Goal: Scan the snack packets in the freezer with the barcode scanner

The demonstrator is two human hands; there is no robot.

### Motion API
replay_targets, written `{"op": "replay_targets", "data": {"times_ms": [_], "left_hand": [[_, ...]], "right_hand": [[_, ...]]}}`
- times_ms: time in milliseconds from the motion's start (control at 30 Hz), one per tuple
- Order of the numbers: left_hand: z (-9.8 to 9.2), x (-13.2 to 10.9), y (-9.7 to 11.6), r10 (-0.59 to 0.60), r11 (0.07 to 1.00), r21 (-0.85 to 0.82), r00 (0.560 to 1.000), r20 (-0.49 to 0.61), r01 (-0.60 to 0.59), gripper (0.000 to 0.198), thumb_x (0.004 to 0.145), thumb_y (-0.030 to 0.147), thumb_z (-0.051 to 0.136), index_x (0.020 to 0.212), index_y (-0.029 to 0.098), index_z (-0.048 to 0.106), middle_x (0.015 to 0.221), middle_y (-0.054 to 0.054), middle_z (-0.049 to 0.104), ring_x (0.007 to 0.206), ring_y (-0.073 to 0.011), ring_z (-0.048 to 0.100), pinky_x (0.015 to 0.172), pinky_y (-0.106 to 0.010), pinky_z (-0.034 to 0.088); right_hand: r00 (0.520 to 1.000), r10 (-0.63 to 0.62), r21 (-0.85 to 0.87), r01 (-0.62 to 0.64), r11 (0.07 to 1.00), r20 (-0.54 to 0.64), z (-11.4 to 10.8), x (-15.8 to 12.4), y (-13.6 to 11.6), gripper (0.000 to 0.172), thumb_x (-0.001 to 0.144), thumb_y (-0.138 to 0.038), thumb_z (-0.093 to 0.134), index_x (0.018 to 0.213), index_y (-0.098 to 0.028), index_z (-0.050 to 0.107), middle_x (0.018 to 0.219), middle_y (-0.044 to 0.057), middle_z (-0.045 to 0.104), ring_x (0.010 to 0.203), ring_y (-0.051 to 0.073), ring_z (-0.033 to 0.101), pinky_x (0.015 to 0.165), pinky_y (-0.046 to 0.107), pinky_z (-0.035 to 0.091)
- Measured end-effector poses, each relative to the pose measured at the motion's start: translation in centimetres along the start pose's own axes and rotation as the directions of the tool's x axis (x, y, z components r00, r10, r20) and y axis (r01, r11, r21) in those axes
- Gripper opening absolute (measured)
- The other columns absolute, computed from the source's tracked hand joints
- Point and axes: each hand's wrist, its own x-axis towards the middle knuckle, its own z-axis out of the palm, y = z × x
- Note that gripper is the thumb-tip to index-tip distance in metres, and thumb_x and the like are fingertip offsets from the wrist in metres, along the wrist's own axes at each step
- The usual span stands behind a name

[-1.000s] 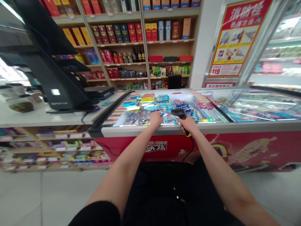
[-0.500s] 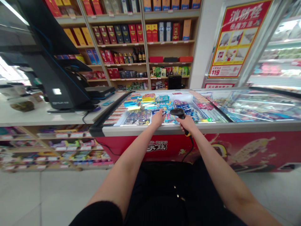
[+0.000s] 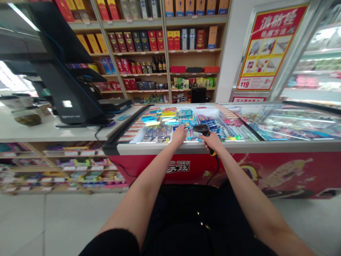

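My right hand (image 3: 213, 141) is closed around the handle of a black barcode scanner (image 3: 201, 129), whose head points down into an open chest freezer (image 3: 186, 147). Its cable hangs down the freezer's red front. My left hand (image 3: 179, 134) reaches into the freezer beside the scanner and rests on blue ice-cream packets (image 3: 186, 124); its fingers are curled down among the packets, and I cannot make out whether they grip one. Several rows of coloured packets fill the freezer's baskets.
A white counter (image 3: 48, 131) to the left carries a black checkout terminal (image 3: 64, 89) and a flat device. Shelves of boxes and bottles (image 3: 160, 53) line the back wall. A glass freezer lid (image 3: 287, 121) covers the right side. A red poster (image 3: 269, 46) hangs above it.
My left hand has shifted slightly among the blue packets and now lies lower on them. The right hand with the scanner has barely moved. The view has tilted up a little.
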Motion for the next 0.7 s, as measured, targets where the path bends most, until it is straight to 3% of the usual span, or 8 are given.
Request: {"op": "replay_targets", "data": {"times_ms": [467,700], "left_hand": [[-0.4,-0.34,-0.12,0.025,0.995,-0.093,0.999,-0.037,-0.028,0.027,0.092,0.025,0.058,0.119,0.022,0.054,0.122,-0.009,0.067,0.113,-0.0221,0.063,0.091,-0.03,0.047],[-0.66,-0.1,-0.14,-0.099,0.982,-0.16,0.995,-0.001,0.098,0.032,0.098,0.04,0.049,0.118,0.019,0.06,0.114,-0.011,0.071,0.11,-0.0245,0.065,0.091,-0.032,0.046]], "right_hand": [[1.0,0.004,-0.002,-0.004,1.0,0.001,0.22,-0.06,-0.28,0.019,0.088,-0.028,0.065,0.078,-0.018,0.053,0.045,-0.005,0.052,0.031,0.011,0.048,0.034,0.02,0.038],[1.0,0.01,0.012,-0.01,1.0,0.001,0.27,-0.26,-0.36,0.022,0.086,-0.033,0.07,0.083,-0.017,0.055,0.047,-0.005,0.053,0.032,0.01,0.049,0.035,0.02,0.038]]}}
